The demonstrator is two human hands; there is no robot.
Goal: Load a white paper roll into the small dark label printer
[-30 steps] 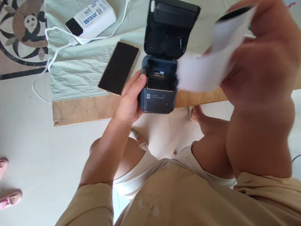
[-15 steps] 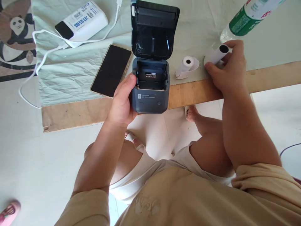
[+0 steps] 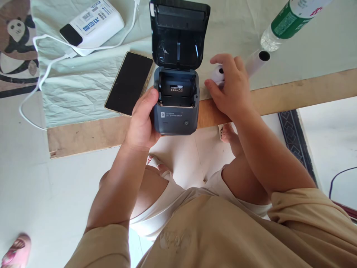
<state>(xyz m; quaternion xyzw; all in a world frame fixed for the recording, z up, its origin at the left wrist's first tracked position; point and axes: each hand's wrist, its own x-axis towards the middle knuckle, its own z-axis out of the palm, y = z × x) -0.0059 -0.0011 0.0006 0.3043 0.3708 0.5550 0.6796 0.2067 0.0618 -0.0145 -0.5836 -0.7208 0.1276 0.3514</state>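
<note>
My left hand (image 3: 143, 121) is closed around the left side of a dark blue label printer (image 3: 176, 121). Its black lid (image 3: 178, 37) stands raised, and the paper bay inside holds no roll. My right hand (image 3: 231, 83) is at a small white paper roll (image 3: 217, 75), thumb and fingers apart on either side of it. Part of that roll is hidden by the hand. Just beyond the right hand, a larger white paper roll (image 3: 257, 62) with a dark core stands on the cloth.
Left of the printer lies a phone (image 3: 128, 83). A white power bank (image 3: 96, 28) with a white cable (image 3: 50, 70) sits behind it. A green-labelled bottle (image 3: 290, 22) lies at the back right. The table's wooden edge (image 3: 86, 137) runs along the front.
My right hand has let go of the larger roll and moved left to the small one. The larger roll stays near its spot. My left hand still holds the printer.
</note>
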